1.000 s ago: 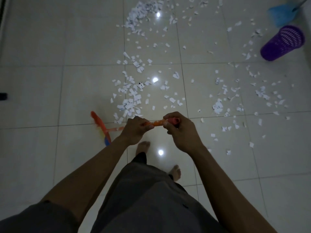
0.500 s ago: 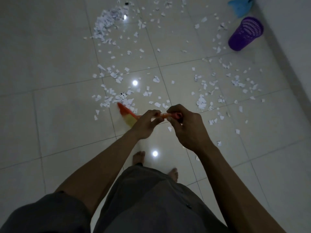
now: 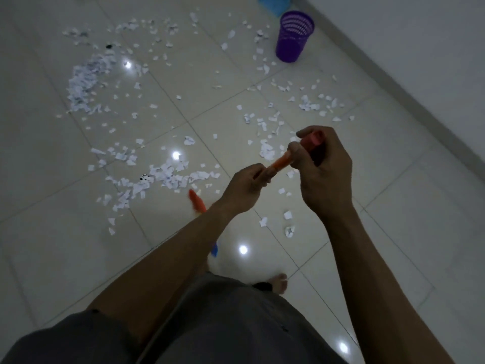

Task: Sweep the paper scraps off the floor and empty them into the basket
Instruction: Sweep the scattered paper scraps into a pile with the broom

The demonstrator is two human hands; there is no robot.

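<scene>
A view from above, looking down a person's own forearms to a pale tiled floor (image 3: pixel 393 206) in dim light. Both hands are wrapped around the orange handle of a broom (image 3: pixel 282 161). The right hand (image 3: pixel 324 174) is higher and further forward, its fingers curled closed around the reddish top end of the handle. The left hand (image 3: pixel 245 189) sits just below and to the left of it, also closed on the handle, with a short stretch of orange showing between the two hands. The handle slopes down and back from the hands toward the person's body. Below the left wrist, a blurred orange-red part of the broom head (image 3: pixel 196 202) shows near the floor, and a small patch of blue shows beside the left forearm; the rest of the head is hidden by the arm.

White paper scraps (image 3: pixel 168 174) lie scattered over the tiles. One loose band sits just left of the left hand, close to the broom head. A denser heap (image 3: pixel 84 85) lies well ahead and to the left of both hands. More scraps are spread ahead of the right hand, and a few lie beneath it.

A purple mesh basket (image 3: pixel 294 35) stands upright well ahead of the right hand, near a pale wall. Just behind it is a blue dustpan (image 3: pixel 274 3), cut off by the top edge. A bare foot (image 3: pixel 278 282) and dark grey shorts fill the bottom.
</scene>
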